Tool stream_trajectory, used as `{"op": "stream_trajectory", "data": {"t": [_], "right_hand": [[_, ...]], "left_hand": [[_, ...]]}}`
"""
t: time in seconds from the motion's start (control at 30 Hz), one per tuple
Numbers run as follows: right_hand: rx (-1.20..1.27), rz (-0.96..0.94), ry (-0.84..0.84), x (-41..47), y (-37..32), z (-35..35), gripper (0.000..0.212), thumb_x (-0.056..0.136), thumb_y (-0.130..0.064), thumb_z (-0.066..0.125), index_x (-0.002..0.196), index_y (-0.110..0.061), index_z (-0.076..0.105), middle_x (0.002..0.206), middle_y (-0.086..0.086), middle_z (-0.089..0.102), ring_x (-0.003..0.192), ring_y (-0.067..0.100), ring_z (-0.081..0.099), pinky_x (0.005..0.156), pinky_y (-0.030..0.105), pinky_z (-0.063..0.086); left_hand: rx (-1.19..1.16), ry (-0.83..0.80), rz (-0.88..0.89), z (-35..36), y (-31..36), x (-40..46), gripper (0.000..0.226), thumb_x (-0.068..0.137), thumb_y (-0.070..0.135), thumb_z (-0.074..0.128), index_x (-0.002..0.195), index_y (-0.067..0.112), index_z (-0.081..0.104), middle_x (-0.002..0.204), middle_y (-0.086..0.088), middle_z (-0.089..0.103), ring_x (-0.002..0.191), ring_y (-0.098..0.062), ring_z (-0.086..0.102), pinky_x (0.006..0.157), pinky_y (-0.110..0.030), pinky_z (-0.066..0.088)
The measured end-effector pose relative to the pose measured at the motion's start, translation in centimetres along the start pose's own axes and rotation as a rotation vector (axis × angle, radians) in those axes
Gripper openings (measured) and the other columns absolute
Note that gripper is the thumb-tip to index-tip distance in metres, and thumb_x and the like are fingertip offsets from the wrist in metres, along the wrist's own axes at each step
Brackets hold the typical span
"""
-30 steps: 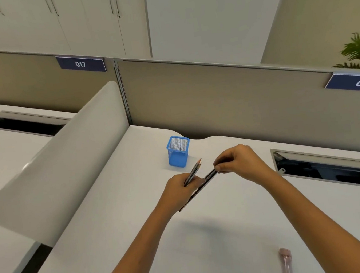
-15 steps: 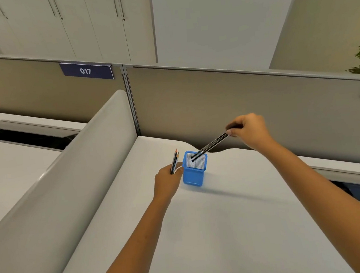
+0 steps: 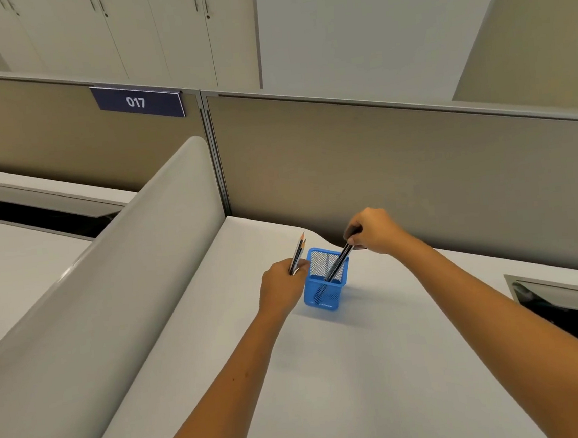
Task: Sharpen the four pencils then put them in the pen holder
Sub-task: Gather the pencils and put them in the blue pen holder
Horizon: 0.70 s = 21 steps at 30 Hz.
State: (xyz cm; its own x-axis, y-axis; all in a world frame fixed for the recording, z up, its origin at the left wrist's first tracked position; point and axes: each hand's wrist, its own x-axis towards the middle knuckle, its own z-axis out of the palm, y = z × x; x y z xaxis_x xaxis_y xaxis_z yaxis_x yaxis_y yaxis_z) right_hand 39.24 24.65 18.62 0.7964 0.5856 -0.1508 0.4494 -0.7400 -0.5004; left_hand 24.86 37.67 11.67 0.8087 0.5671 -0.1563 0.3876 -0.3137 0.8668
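A blue mesh pen holder (image 3: 323, 298) stands on the white desk (image 3: 348, 372) near the back partition. My right hand (image 3: 373, 230) is above its right rim, pinching the top ends of two dark pencils (image 3: 337, 263) that slant down into the holder. My left hand (image 3: 282, 288) rests just left of the holder, closed on two more pencils (image 3: 298, 253) whose sharpened tips point up and away.
A grey curved divider (image 3: 137, 268) runs along the desk's left side. A tan partition (image 3: 416, 164) closes the back. An open cable slot (image 3: 572, 311) lies in the desk at the right, another cable slot (image 3: 43, 214) on the neighbouring desk at the left.
My right hand carried two pencils from in front of my left hand over to the holder and lowered them into it. My left hand moved up beside the holder. The view shifted forward.
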Motion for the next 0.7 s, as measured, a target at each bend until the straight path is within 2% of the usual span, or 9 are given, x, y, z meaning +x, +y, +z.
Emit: {"op": "stream_trajectory", "data": {"t": [0.07,0.13,0.27,0.33,0.4,0.47,0.53,0.63,0.7], "right_hand": [[0.013,0.029,-0.029,0.3,0.2,0.5,0.014,0.084,0.001,0.062,0.094,0.0,0.071,0.097,0.021,0.072,0.086,0.029,0.07,0.084,0.042,0.056],[-0.036,0.041,-0.03,0.3,0.3,0.9,0.017,0.085,-0.005,0.064,0.101,-0.004,0.069,0.104,0.017,0.07,0.094,0.028,0.067,0.086,0.037,0.054],[-0.068,-0.015,0.226,-0.3,-0.6,1.6,0.031,0.086,-0.014,0.064,0.117,-0.008,0.063,0.119,0.013,0.062,0.108,0.028,0.058,0.089,0.035,0.046],[0.15,-0.08,0.279,-0.8,-1.5,1.8,0.036,0.084,-0.013,0.067,0.118,-0.009,0.062,0.118,0.009,0.063,0.105,0.021,0.06,0.089,0.029,0.048],[0.474,-0.134,0.127,-1.6,-2.6,1.6,0.042,0.079,-0.012,0.073,0.12,-0.013,0.059,0.11,0.001,0.066,0.1,0.014,0.064,0.089,0.025,0.05],[0.645,-0.191,-0.066,-2.3,-3.2,1.1,0.047,0.077,-0.008,0.074,0.12,-0.018,0.058,0.104,-0.003,0.069,0.094,0.01,0.067,0.087,0.026,0.055],[0.665,-0.252,-0.166,-2.7,-3.7,0.5,0.038,0.078,-0.004,0.073,0.112,-0.018,0.062,0.1,0.0,0.071,0.089,0.011,0.069,0.078,0.023,0.056],[0.598,-0.267,-0.153,-3.0,-4.0,-0.3,0.015,0.078,-0.004,0.073,0.091,-0.012,0.071,0.082,0.004,0.072,0.073,0.007,0.069,0.069,0.018,0.055],[0.547,-0.246,-0.125,-3.0,-4.1,-0.9,0.01,0.078,-0.003,0.072,0.086,-0.008,0.071,0.075,0.004,0.07,0.064,0.005,0.068,0.063,0.015,0.054]], "left_hand": [[0.007,0.016,0.006,0.1,-0.2,0.1,0.03,0.1,0.031,0.051,0.115,0.011,0.067,0.114,-0.01,0.071,0.083,-0.017,0.058,0.051,-0.011,0.04],[0.012,0.045,0.013,0.0,-0.3,0.1,0.027,0.1,0.03,0.051,0.109,0.011,0.067,0.108,-0.01,0.071,0.078,-0.017,0.058,0.051,-0.011,0.04],[0.01,0.061,0.049,-0.1,0.4,0.0,0.032,0.101,0.031,0.047,0.104,0.007,0.068,0.094,-0.009,0.07,0.071,-0.016,0.058,0.05,-0.013,0.04],[0.019,0.044,0.072,-0.3,1.1,0.0,0.034,0.102,0.033,0.046,0.102,0.008,0.069,0.079,-0.003,0.063,0.061,-0.013,0.05,0.042,-0.01,0.038],[0.018,-0.004,0.1,-0.6,1.8,0.1,0.033,0.102,0.033,0.046,0.1,0.011,0.07,0.078,0.002,0.059,0.062,-0.01,0.05,0.045,-0.009,0.038],[0.014,-0.085,0.14,-0.9,2.7,0.1,0.032,0.102,0.031,0.045,0.099,0.013,0.071,0.083,0.004,0.063,0.066,-0.007,0.053,0.054,-0.017,0.038],[0.033,-0.201,0.158,-1.2,3.4,0.2,0.03,0.102,0.03,0.045,0.103,0.013,0.07,0.084,0.006,0.065,0.071,-0.007,0.055,0.059,-0.02,0.04],[0.099,-0.304,0.153,-1.6,3.9,0.2,0.028,0.1,0.029,0.048,0.102,0.011,0.07,0.072,0.009,0.061,0.061,-0.008,0.049,0.051,-0.02,0.035],[0.112,-0.314,0.168,-1.8,3.9,0.4,0.028,0.099,0.029,0.051,0.101,0.008,0.07,0.067,0.006,0.058,0.055,-0.01,0.041,0.051,-0.022,0.031]]}}
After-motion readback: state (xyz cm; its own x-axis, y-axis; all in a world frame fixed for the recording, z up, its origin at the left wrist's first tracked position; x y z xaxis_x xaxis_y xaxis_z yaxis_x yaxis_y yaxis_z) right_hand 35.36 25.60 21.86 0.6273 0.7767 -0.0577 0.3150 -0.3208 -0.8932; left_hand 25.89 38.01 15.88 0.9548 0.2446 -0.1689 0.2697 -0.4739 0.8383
